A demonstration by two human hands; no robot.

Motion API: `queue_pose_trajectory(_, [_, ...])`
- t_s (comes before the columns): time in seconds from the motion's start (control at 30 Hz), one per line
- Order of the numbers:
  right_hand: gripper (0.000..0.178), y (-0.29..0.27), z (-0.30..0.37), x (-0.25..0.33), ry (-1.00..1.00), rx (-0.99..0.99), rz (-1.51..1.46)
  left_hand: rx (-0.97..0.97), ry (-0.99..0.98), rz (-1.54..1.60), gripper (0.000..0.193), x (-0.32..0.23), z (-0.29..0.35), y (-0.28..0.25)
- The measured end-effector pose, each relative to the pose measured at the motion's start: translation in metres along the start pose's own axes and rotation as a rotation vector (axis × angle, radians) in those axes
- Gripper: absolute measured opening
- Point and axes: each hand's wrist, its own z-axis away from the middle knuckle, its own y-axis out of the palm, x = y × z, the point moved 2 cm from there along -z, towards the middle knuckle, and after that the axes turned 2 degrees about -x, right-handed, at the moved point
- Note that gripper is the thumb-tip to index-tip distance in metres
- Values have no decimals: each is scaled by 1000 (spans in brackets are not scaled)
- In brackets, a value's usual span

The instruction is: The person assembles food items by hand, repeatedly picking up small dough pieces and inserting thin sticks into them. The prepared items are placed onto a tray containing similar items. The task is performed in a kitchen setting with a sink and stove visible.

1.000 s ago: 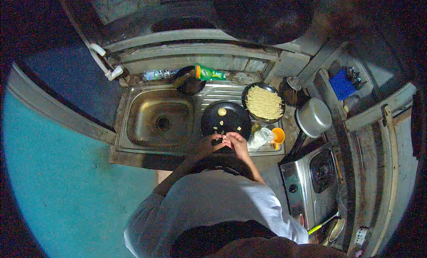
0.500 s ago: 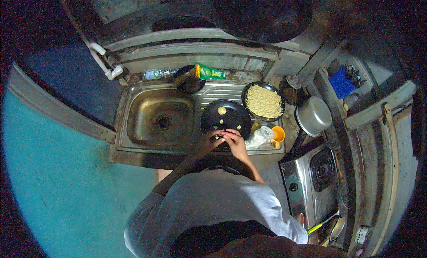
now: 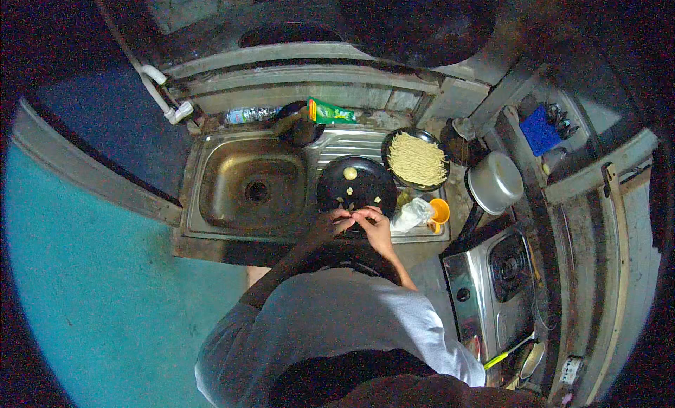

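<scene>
Black plate (image 3: 373, 175) lies under my left hand (image 3: 336, 222) and right hand (image 3: 376, 225), fingertips together above its near edge; whether they pinch anything, I cannot tell. Best keep them low, clear of the pale ball (image 3: 350, 173) toward its far side and the small pieces (image 3: 349, 191) between.

Steel sink (image 3: 218, 197) sits left, drain (image 3: 256, 191) visible. Clear bottle (image 3: 252, 115) and green packet (image 3: 332, 113) line the back ledge. White pipe (image 3: 181, 113) stands beyond the sink's left corner. Right: silver pot (image 3: 496, 184) near steel stove (image 3: 508, 320); blue object (image 3: 540, 132) beside utensils (image 3: 559, 118). Teal floor (image 3: 105, 288) lies lower left.
</scene>
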Motion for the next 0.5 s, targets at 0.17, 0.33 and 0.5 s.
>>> queue_pose_trajectory(0.17, [15,5,1,12,-28,3,-61,57,80,197,21,9,1,5])
queue_pose_trajectory(0.33, [17,8,2,1,21,60,-135,152,32,226,24,26,-6,4])
queue_pose_trajectory(0.5, [19,9,3,-14,168,53,-235,191,-164,495,28,39,-13,13])
